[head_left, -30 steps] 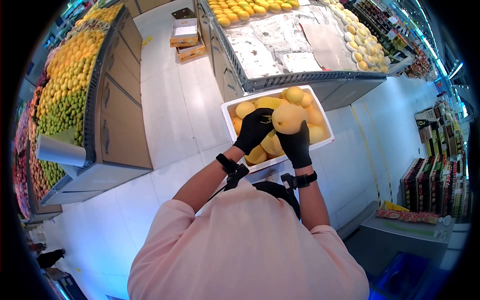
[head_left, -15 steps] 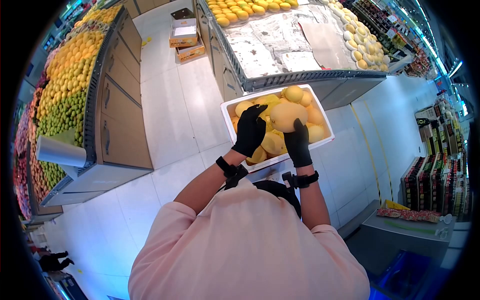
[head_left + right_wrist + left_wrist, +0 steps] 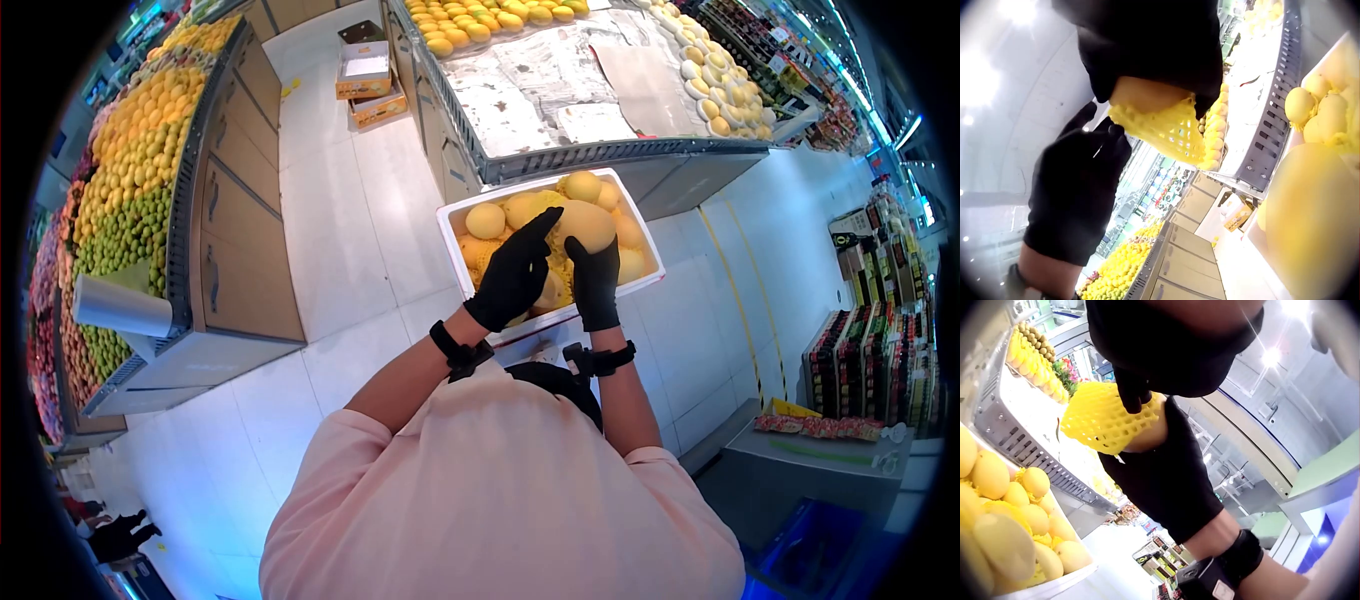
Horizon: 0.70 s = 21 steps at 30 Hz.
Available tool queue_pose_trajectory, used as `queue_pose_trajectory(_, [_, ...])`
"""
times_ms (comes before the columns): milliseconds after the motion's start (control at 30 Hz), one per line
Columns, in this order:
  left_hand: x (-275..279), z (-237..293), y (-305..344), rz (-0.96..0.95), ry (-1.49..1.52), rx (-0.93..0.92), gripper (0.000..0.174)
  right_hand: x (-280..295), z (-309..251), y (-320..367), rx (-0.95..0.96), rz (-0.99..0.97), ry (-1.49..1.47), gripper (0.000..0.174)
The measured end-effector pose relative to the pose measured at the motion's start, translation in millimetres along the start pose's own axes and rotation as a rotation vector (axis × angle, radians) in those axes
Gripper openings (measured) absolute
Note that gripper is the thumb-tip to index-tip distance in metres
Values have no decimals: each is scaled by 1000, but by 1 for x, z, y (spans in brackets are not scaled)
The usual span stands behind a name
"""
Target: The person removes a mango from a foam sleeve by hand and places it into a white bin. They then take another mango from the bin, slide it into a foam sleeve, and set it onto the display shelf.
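Note:
Black gloves cover both hands. My right hand (image 3: pixel 597 285) holds a large yellow mango (image 3: pixel 588 225) over a white foam box (image 3: pixel 640 284), thumb on its near left side. A yellow foam net (image 3: pixel 1107 419) wraps one end of this mango, while bare skin shows at the other end. Close by on the left is my left hand (image 3: pixel 515 270), index finger stretched forward; in the right wrist view its fingertips pinch the net's edge. Other mangoes (image 3: pixel 486 220) fill the box, several in yellow nets.
Just beyond the box stands a display counter (image 3: pixel 520 90) with rows of mangoes and white paper. A fruit stand (image 3: pixel 150 150) runs along the left. Cardboard boxes (image 3: pixel 368 75) lie on the aisle floor; bottle shelves (image 3: pixel 865 360) stand at right.
The left hand came away from the mango, then reached forward again beside it. In the right hand the mango has turned, its stem end no longer facing the head camera.

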<state>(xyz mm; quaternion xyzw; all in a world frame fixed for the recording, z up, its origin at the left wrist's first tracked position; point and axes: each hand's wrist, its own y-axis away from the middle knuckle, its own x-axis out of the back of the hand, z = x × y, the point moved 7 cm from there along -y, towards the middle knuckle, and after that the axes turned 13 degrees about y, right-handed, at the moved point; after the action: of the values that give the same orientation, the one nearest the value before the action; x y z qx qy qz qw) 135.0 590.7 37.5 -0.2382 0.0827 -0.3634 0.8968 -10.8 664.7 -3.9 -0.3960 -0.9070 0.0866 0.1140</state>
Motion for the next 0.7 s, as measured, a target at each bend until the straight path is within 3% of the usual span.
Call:
queue_pose_trajectory(67, [9, -10, -4, -3, 31, 71, 52, 5, 1, 4, -24, -48, -21, 49])
queue_pose_trajectory(133, [23, 22, -12, 231, -411, -205, 57, 4, 2, 9, -46, -100, -147, 36])
queue_pose_trajectory(167, [28, 12, -14, 324, -280, -139, 56, 3, 2, 11, -57, -126, -210, 31])
queue_pose_trajectory(233, [28, -22, -14, 322, 63, 70, 52, 4, 9, 16, -137, -165, -358, 30])
queue_pose_trajectory(300, [14, -48, -12, 124, 486, 349, 48, 5, 6, 19, -122, -176, -298, 29])
queue_pose_trajectory(400, [16, -46, -5, 168, 365, 492, 42, 9, -8, 22, -31, -151, -2, 31])
queue_pose_trajectory(467, [18, -69, 1, 259, 612, 452, 30, 12, -7, 20, -63, -147, 49, 44])
queue_pose_trajectory(533, [17, -70, 6, 358, 895, 465, 25, 17, 1, 16, -59, -145, 36, 46])
queue_pose_trajectory(567, [13, -70, 8, 317, 945, 524, 21, 19, 5, 14, -58, -145, 27, 47])
queue_pose_trajectory(700, [1, -56, 9, 255, 867, 649, 26, 21, 5, 11, -80, -181, -150, 48])
